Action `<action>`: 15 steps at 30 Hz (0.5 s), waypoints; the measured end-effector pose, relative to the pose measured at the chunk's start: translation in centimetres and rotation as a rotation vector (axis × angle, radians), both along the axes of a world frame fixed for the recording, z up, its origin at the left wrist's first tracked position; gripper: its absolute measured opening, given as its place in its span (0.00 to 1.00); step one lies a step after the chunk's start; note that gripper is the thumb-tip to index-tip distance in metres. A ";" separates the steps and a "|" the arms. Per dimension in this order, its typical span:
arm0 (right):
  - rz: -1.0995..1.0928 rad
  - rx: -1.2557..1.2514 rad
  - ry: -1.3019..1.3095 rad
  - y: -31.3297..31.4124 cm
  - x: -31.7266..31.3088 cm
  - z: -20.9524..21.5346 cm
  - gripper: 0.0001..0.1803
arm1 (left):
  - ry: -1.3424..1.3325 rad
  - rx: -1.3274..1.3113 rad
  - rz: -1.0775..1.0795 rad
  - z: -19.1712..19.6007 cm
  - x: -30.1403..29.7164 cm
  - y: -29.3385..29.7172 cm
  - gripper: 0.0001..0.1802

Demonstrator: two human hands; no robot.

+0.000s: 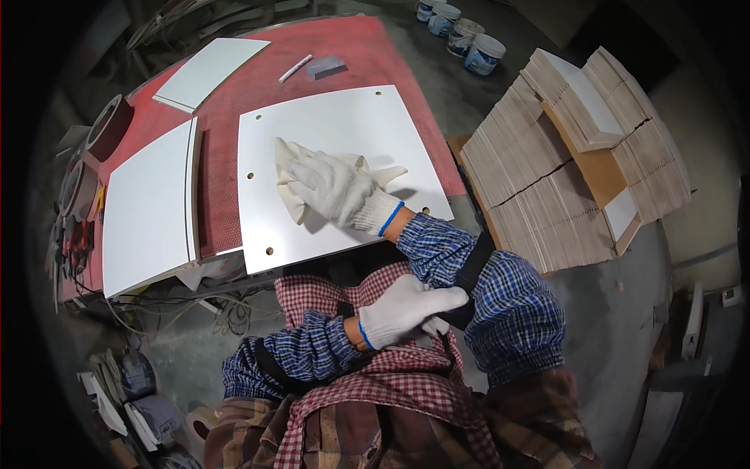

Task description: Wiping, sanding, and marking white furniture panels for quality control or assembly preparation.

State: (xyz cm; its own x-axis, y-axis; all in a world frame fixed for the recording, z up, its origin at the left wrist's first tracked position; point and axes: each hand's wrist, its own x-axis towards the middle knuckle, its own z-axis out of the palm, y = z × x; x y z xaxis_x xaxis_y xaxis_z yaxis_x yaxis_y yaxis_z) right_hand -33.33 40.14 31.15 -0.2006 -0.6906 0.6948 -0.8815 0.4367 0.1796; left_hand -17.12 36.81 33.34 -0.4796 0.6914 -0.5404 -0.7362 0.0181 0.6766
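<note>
Panel: white board [336, 141] with small holes, lying flat on the red table [226, 180], pretty much dead centre.
Right hand: gloved [336, 187], fingers spread, pressing a white cloth [291, 176] onto the panel.
Left hand: gloved [402, 309], loosely curled, holding nothing, resting against the right sleeve.
Nearby: more white boards [148, 207] to the left, marker [295, 68] at the far edge.
</note>
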 end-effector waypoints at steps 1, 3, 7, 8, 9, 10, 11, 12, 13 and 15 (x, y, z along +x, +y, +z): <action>-0.151 0.109 -0.208 -0.2 -0.3 0.2 0.20 | 0.059 0.031 -0.019 0.2 0.3 0.0 0.25; -0.294 0.217 -0.410 -0.1 -0.5 0.3 0.21 | 0.089 0.002 -0.075 -0.8 0.5 -0.1 0.28; -0.349 -0.441 -0.649 2.4 -0.6 -0.7 0.27 | 0.007 0.043 -0.131 -0.8 -1.3 -2.4 0.25; -0.346 -0.543 -0.680 2.8 -0.7 -0.6 0.28 | -0.028 0.054 -0.113 -1.1 -1.9 -2.4 0.23; -0.336 -0.541 -0.682 3.1 -0.8 -0.5 0.28 | -0.063 0.066 -0.097 -1.6 -2.4 -2.4 0.21; -0.287 -0.488 -0.599 3.4 -0.8 0.1 0.29 | -0.083 0.056 -0.056 -3.1 -2.6 -2.0 0.20; -0.236 -0.437 -0.522 3.2 -0.8 0.3 0.29 | 0.836 0.246 -0.004 -4.7 -2.5 -2.3 0.16; -0.133 -0.439 -0.439 2.7 -0.9 0.4 0.29 | 0.790 0.217 -0.013 -6.1 -2.1 -2.2 0.15; -0.116 -0.436 -0.449 2.3 -0.9 0.8 0.29 | 0.745 0.190 -0.017 -6.6 -2.0 -1.9 0.14; -0.064 -0.481 -0.363 1.8 -0.4 1.6 0.29 | 0.390 0.172 0.030 -5.7 -2.0 -2.1 0.13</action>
